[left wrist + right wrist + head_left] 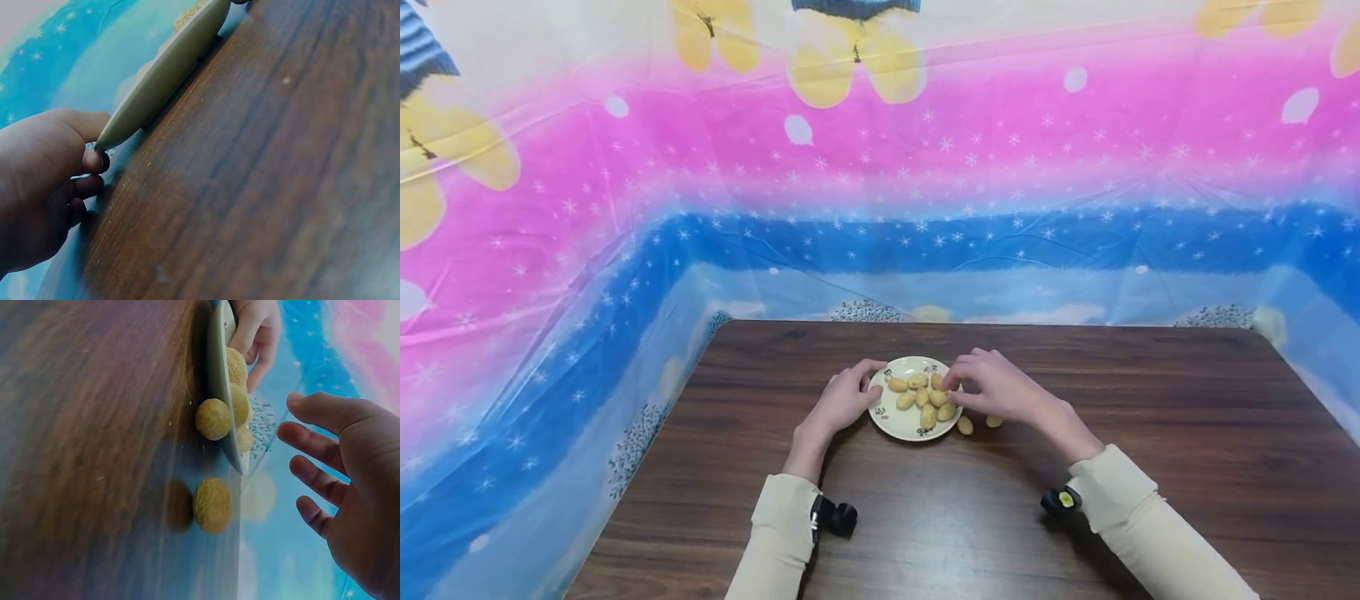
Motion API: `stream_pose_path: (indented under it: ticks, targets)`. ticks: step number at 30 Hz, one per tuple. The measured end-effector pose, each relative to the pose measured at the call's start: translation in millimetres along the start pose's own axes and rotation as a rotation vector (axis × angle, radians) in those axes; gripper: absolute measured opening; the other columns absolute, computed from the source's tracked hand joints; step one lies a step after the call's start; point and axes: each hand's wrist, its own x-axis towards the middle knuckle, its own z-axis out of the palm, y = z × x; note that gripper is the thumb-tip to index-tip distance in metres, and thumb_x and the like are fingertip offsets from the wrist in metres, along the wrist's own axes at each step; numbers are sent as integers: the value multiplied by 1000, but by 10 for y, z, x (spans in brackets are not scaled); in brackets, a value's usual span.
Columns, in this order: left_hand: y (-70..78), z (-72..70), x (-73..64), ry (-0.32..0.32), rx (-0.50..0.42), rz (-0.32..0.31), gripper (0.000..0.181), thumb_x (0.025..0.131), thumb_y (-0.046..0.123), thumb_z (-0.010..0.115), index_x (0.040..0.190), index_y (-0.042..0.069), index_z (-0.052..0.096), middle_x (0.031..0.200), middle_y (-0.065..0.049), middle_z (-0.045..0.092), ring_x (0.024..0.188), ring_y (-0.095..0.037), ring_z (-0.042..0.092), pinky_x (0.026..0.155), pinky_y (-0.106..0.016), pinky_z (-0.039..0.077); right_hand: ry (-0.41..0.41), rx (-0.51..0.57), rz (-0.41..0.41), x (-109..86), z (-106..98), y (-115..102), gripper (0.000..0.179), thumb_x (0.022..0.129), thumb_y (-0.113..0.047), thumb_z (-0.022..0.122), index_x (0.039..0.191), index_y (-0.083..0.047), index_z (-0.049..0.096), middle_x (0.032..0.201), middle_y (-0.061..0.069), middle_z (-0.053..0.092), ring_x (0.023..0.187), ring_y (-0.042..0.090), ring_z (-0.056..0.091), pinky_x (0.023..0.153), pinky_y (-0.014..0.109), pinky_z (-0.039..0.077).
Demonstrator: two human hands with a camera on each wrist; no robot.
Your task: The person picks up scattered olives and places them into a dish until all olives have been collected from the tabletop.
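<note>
A round cream plate (891, 422) with small printed marks stands on the table and bears several yellow-brown, potato-like ovals (922, 397). My left hand (844, 398) pinches the plate's left rim, thumb on top and fingers below, as the left wrist view shows. Over the plate's right rim reaches my right hand (1000, 388); in the right wrist view its thumb and fingers are apart with nothing between them. One loose potato-like oval (213, 419) lies right beside the plate, and a second oval (212, 505) lies farther out on the wood, near the right hand.
The dark wooden table (925, 517) extends around the plate. Behind it and along its left side hangs a pink and blue patterned cloth (880, 175). Black wrist cameras are strapped at both cream sleeves (782, 517).
</note>
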Motion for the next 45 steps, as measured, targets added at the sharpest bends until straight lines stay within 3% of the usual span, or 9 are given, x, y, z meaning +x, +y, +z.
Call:
stream_pose_path:
  ticks: [15,21,30,40,45]
  targets:
    - [-4,10,11,7,0,-4,42,97,24,57,140,21,57,72,2,48,61,-14,40,81,-36,33,-59,-6,9,-289,118,58,15,84,-30,78,99,-27,75,98,-14,68,93,10,53,84,36,39]
    - [-3,9,13,6,1,-6,42,97,23,57,140,21,57,72,2,48,61,-14,40,84,-37,33,-49,-45,-22,-325,157,46,13,81,-28,80,92,-29,73,93,-14,66,88,9,49,81,36,38]
    - [-9,17,16,3,-12,-9,42,98,24,56,139,22,57,71,3,46,61,-14,39,86,-38,31,-82,-34,36,-358,153,40,14,80,-30,81,88,-30,70,84,-19,66,82,7,45,80,33,32]
    - [15,8,5,-1,-15,-11,42,98,24,56,140,23,56,72,2,48,61,-14,40,77,-34,34,-55,14,32,-380,71,38,15,82,-31,80,93,-33,71,88,-24,65,85,8,49,82,32,32]
    - [14,1,-2,-1,-14,-15,42,98,24,56,140,22,56,72,2,48,61,-14,39,80,-35,33,-39,35,4,-350,54,14,17,82,-32,80,97,-31,72,93,-23,67,88,10,52,82,32,34]
